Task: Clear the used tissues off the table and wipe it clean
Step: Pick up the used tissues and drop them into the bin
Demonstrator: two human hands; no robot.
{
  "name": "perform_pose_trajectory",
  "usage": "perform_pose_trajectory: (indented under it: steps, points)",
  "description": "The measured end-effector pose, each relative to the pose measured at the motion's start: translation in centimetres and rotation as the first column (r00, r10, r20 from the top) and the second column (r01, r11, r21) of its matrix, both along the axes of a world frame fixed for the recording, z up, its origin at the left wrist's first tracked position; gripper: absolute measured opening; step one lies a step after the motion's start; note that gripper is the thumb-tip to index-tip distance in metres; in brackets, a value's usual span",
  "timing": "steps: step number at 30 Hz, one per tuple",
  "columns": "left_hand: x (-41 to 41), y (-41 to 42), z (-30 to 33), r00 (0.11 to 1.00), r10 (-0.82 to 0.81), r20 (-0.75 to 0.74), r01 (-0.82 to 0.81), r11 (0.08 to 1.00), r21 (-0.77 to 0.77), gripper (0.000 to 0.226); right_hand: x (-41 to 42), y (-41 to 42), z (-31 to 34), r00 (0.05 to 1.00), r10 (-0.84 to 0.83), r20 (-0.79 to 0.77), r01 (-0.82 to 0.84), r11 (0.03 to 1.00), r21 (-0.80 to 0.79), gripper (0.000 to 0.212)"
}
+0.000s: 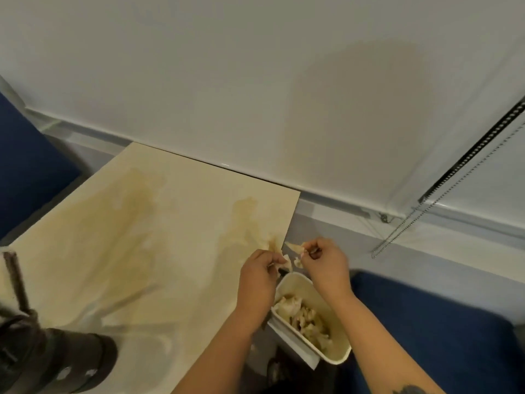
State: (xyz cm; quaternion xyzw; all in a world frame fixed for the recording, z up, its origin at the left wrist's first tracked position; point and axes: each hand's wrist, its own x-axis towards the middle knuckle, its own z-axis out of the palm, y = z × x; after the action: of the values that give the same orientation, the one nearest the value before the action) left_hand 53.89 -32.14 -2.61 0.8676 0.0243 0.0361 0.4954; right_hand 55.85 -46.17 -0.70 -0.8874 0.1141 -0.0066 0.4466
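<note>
Both hands — left (pixel 257 275), right (pixel 322 258) — pinched tissue scraps (pixel 295 247) past the worktop (pixel 142 237) edge, above the bin (pixel 335 356).

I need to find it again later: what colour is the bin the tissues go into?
The bin is white or cream, seen in the head view.

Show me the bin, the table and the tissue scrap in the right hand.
bin (pixel 342 354), head view, on its near rim.
table (pixel 147 251), head view, on bare tabletop.
tissue scrap (pixel 294 245), head view, on the piece sticking out of the right hand (pixel 324 258).
</note>
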Motion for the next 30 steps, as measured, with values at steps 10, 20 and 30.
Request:
perform_pose_trajectory:
  steps: [10, 20, 30]
  points:
    - [-0.6, -5.2, -4.5, 0.929, -0.294, -0.226, 0.320, 0.943, 0.091, 0.022, -4.5, -6.7, -2.6, 0.982, -0.185, -0.040, 0.185, 0.983, 0.000, 0.014]
    - [-0.5, -5.9, -6.3, 0.885, -0.275, -0.376, 0.354, 0.922, 0.158, 0.028, -6.8, -8.7, -4.4, 0.976, -0.198, -0.095, 0.194, 0.980, -0.046, 0.019]
    - [-0.9, -5.0, -5.5, 0.915, -0.240, -0.325, 0.300, 0.943, 0.146, 0.029, -6.3, -7.8, -7.0, 0.976, -0.120, -0.181, 0.108, 0.991, -0.074, 0.020]
